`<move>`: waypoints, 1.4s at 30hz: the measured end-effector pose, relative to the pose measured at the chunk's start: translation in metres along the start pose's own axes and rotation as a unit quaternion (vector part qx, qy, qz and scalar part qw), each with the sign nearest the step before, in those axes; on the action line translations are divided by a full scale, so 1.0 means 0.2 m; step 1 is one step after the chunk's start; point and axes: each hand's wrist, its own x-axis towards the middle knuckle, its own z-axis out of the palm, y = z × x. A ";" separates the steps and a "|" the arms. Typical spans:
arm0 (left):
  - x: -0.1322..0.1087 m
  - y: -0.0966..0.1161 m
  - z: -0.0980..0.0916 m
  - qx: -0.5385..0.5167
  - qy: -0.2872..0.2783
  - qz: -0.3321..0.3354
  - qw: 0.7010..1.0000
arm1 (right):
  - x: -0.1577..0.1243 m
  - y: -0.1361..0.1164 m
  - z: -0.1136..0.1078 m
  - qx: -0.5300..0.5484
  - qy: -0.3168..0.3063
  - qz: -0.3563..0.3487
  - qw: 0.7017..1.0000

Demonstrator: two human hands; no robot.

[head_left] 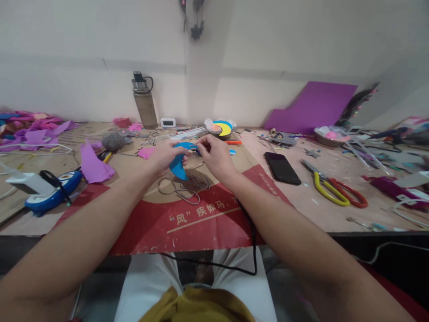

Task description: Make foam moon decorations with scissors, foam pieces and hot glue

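Note:
My left hand (165, 157) is closed on a blue crescent-shaped piece (178, 169), thumb on its face, with one tip hanging toward the table. My right hand (214, 154) is beside the crescent's upper tip, thumb and fingers pinched together. Whatever lies in that pinch is too small to make out. Below both hands a grey cord (187, 193) lies in loose loops on the red and brown cardboard sheet (201, 228). Just behind the right hand is a round blue and yellow piece (224, 128).
Pliers-like shears (335, 188) with yellow and red handles and a black phone (282, 168) lie at the right. A water bottle (145, 105) stands at the back. Purple felt (94, 163), a grey yarn ball (113, 141) and a blue glue gun or similar tool (55, 197) occupy the left.

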 end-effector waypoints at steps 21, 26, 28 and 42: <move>-0.02 -0.01 0.02 0.036 0.018 0.022 0.999 | 0.00 0.03 0.03 -0.067 0.050 -0.035 0.996; -0.02 -0.02 0.02 0.048 0.028 0.027 0.998 | 0.00 0.02 0.02 -0.068 0.048 -0.040 0.996; -0.02 -0.02 0.01 0.050 0.027 0.032 0.998 | 0.00 0.03 0.03 -0.064 0.046 -0.040 0.996; -0.04 0.00 0.03 0.040 0.041 0.028 0.998 | -0.01 0.01 0.04 -0.016 0.042 -0.039 0.998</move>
